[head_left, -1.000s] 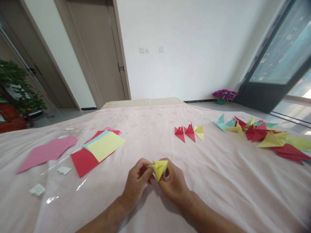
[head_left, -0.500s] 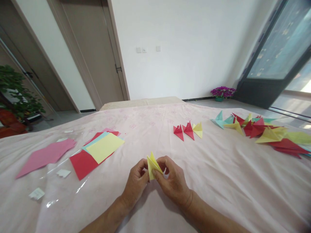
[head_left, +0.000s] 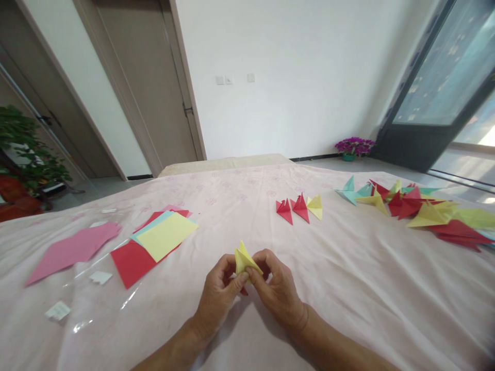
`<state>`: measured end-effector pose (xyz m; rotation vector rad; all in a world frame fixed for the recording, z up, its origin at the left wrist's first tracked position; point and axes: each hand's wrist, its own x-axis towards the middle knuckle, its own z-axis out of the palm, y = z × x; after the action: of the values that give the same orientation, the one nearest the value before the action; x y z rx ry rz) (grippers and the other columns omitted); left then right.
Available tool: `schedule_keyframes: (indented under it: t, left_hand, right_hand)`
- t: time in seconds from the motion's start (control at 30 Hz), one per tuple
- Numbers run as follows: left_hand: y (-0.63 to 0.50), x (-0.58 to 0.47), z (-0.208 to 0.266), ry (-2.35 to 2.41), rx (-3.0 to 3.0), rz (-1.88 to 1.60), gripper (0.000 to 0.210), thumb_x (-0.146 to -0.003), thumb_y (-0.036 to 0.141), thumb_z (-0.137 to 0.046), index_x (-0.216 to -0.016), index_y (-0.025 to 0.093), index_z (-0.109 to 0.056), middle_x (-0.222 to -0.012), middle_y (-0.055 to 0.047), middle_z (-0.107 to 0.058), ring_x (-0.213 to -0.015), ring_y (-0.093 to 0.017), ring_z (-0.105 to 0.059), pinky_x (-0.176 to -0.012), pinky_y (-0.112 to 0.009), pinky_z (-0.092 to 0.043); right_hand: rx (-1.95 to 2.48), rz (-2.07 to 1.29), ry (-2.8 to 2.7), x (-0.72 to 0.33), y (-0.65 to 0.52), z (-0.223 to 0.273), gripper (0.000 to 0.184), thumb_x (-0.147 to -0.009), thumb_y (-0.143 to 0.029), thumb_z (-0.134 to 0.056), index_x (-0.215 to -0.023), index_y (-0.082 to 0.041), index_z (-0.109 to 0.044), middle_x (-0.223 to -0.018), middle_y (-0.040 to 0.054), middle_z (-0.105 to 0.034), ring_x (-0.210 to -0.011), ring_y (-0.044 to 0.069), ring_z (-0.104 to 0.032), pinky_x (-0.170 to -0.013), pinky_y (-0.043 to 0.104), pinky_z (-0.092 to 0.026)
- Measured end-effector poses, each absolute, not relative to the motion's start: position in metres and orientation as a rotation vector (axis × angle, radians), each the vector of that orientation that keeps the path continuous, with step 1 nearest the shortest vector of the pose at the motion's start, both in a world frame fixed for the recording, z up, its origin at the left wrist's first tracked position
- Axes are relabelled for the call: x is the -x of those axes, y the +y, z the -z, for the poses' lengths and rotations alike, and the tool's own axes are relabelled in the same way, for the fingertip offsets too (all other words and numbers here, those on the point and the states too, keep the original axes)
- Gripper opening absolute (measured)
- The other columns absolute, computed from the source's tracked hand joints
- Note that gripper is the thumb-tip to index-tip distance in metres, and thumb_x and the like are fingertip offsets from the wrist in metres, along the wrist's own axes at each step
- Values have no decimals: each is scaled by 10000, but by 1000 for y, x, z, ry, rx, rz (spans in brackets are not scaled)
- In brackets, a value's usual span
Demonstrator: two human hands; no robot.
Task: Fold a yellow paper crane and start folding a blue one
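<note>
A small yellow folded paper piece (head_left: 243, 257), shaped like an origami crane with pointed tips, is held upright above the cloth. My left hand (head_left: 221, 288) pinches its left side, thumb against the lower front. From the right, my right hand (head_left: 276, 286) grips the same paper, its thumb pressed near the bottom. The fingers behind the paper are partly hidden. Beyond the hands, two red paper cranes (head_left: 299, 207) and a yellow folded crane (head_left: 315, 207) stand in a short row.
At left lie a yellow sheet (head_left: 168, 237), a red sheet (head_left: 133, 263) and pink paper (head_left: 73, 252), with clear plastic and white scraps (head_left: 58, 311). A pile of coloured folded cranes (head_left: 417, 206) sits at right on the pink tablecloth (head_left: 348, 309).
My left thumb has moved up and right onto the front of the yellow paper, close to the right thumb. The paper has turned slightly and its lower part is more covered.
</note>
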<state>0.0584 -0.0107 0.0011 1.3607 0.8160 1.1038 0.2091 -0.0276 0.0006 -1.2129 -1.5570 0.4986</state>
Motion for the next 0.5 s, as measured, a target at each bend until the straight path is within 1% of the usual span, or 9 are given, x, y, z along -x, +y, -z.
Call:
schedule_keyframes:
  t: [0.17,0.4,0.5]
  left_hand:
    - [-8,-57,1,817,-1383,-1158,197,-858,356,-665,-830,175,-590,-759,25,-572,-618,-94,-544,-560,-214,-496]
    - [-9,-52,6,789,-1397,-1236,237,-819,305,-721,-951,206,-551,-814,32,-572,-657,-98,-550,-600,-225,-520]
    - [-9,-51,7,774,-1414,-1238,237,-827,300,-714,-974,209,-552,-831,24,-582,-682,-109,-564,-619,-233,-525]
  right_hand:
    - [1025,-469,-1646,-214,-31,-4,95,-920,-228,-559,-840,-199,-600,-732,-9,-596,-642,116,-537,-612,238,-429]
    - [949,-369,-1731,-219,-30,-7,81,-895,-169,-601,-826,-203,-625,-730,6,-596,-687,139,-555,-642,261,-424]
    - [928,-319,-1778,-220,-31,-8,60,-900,-179,-604,-849,-206,-620,-743,13,-615,-701,150,-559,-657,275,-422]
